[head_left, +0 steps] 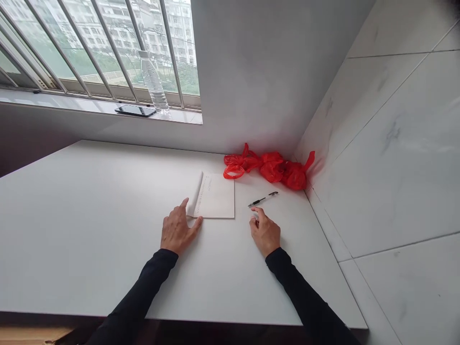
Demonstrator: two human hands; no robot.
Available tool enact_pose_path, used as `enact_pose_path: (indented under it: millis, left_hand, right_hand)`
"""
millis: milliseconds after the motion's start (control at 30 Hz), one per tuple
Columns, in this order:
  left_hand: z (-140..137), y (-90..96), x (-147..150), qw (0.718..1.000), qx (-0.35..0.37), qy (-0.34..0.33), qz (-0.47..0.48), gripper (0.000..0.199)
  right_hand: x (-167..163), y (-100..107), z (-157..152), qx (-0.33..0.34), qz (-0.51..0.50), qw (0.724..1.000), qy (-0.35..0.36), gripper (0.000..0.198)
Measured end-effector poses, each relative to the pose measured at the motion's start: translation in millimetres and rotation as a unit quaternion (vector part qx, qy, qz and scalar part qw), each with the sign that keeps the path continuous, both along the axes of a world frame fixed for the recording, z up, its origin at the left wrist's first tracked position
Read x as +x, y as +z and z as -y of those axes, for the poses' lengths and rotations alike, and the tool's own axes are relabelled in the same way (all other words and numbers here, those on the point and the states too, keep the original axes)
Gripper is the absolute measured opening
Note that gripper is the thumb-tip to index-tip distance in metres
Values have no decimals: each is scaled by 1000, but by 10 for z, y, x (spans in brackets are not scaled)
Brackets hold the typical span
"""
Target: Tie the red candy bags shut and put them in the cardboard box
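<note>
An open notepad (219,199) lies on the white table, its cover or upper sheets folded over to the left and lines of small handwriting running down the left of the page. My left hand (177,227) is open at the pad's lower left, fingers spread, the thumb at its bottom edge and the index finger beside the folded sheets. A black and clear pen (264,198) rests to the right of the pad. Just below the pen's tip is my right hand (265,231), empty, with the index finger reaching forward and the other fingers loosely curled.
Red plastic bags (271,166), knotted, sit against the wall at the table's back right corner. On the sill of the barred window stand a clear plastic bottle (154,81) and a dark phone (135,110). A marble-tiled wall (402,158) bounds the right side.
</note>
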State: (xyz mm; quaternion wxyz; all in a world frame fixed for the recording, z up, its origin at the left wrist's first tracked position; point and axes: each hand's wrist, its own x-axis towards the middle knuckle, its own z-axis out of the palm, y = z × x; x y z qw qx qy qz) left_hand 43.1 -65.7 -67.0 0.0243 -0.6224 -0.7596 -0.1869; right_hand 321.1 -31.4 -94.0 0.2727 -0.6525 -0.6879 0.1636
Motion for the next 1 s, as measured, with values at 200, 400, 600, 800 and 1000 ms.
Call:
enact_pose_path:
  millis: [200,400,600,800,1000]
  left_hand:
    - [27,-21,33,1000,10,-9,4,73]
    - [57,-37,33,999,20,-26,16,71]
    - [98,-44,15,997,37,-39,57,66]
    - [97,-48,-31,991,54,-44,112,58]
    - [104,-76,-65,979,97,-34,174,60]
  right_hand:
    - [25,26,21,6,-37,999,5,32]
    - [-35,84,20,45,-78,995,37,32]
    - [-354,271,-779,119,-66,989,60,38]
    - [-629,400,-1938,165,20,986,31,62]
    - [-671,477,-2272,144,70,987,-9,39]
